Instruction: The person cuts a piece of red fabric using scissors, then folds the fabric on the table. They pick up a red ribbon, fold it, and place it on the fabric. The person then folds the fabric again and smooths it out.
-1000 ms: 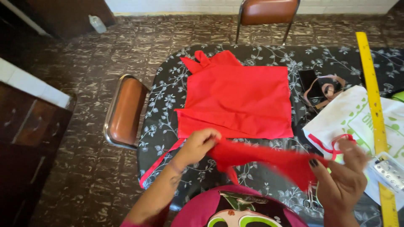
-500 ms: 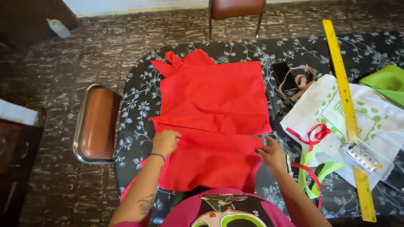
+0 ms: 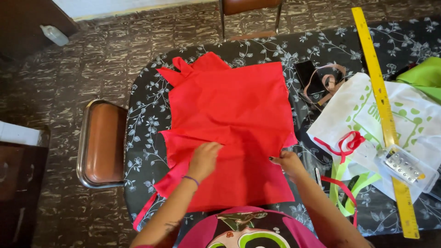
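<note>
Head view looks straight down on a flat piece of bright red woven fabric (image 3: 229, 119) spread over a dark table with a black oilcloth printed in white flowers (image 3: 147, 138). The left hand (image 3: 204, 158) lies palm-down on the cloth near its lower middle, fingers curled and pressing rather than gripping. The right hand (image 3: 287, 161) is at the cloth's right edge, fingertips pinching or pinning the hem; whether it truly holds the edge I cannot tell. A second red layer shows below the hands, reaching toward the person's pink printed shirt (image 3: 239, 229).

To my eye the work is smoothing and squaring the layers, and it would go best with both palms kept flat, edges matched first, and creases pushed outward from the centre of the red cloth.

Right of the red cloth lie a long yellow ruler (image 3: 381, 105), a white bag with green print (image 3: 413, 119), a clear plastic box of small metal pieces (image 3: 404, 165), red and lime-green straps (image 3: 344, 183) and a dark phone (image 3: 310, 78). Left of it stands a brown padded chair with a chrome frame (image 3: 101, 144), on a mottled brown tiled floor (image 3: 92, 69)
</note>
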